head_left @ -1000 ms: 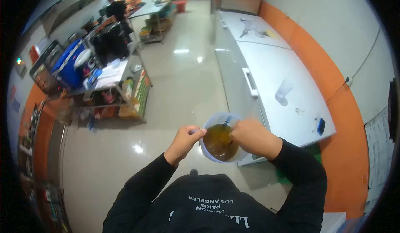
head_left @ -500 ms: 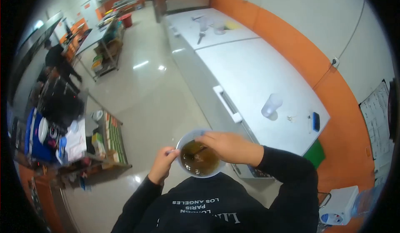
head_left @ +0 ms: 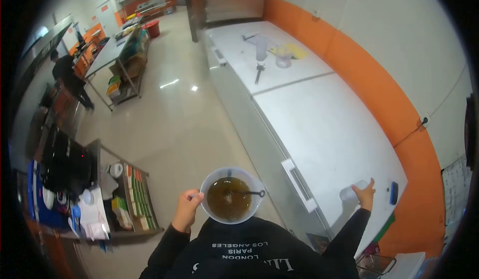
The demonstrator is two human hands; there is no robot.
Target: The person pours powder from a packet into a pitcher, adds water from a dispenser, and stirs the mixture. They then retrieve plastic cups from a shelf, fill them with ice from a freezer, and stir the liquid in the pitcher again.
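Note:
A round plastic jug (head_left: pixel 228 199) of brown liquid is held up in front of my body. My left hand (head_left: pixel 187 208) is closed on the left side of the jug, at its handle. Inside the jug a dark spoon (head_left: pixel 243 192) leans, its looped end resting over the right rim. My right hand (head_left: pixel 365 195) reaches out over the white freezer top, its fingers round an upright translucent cup (head_left: pixel 347 195).
On the freezer lid (head_left: pixel 319 114) stand another cup (head_left: pixel 283 58) and a tall clear container (head_left: pixel 261 49) at the far end; a blue object (head_left: pixel 394 193) lies near the right edge. A shelf (head_left: pixel 130 194) is at left. A person (head_left: pixel 70 77) stands far left.
My right hand has left the jug and moved right to the cup on the freezer. The spoon now rests on the jug's right rim. The view has shifted, and the far person has moved.

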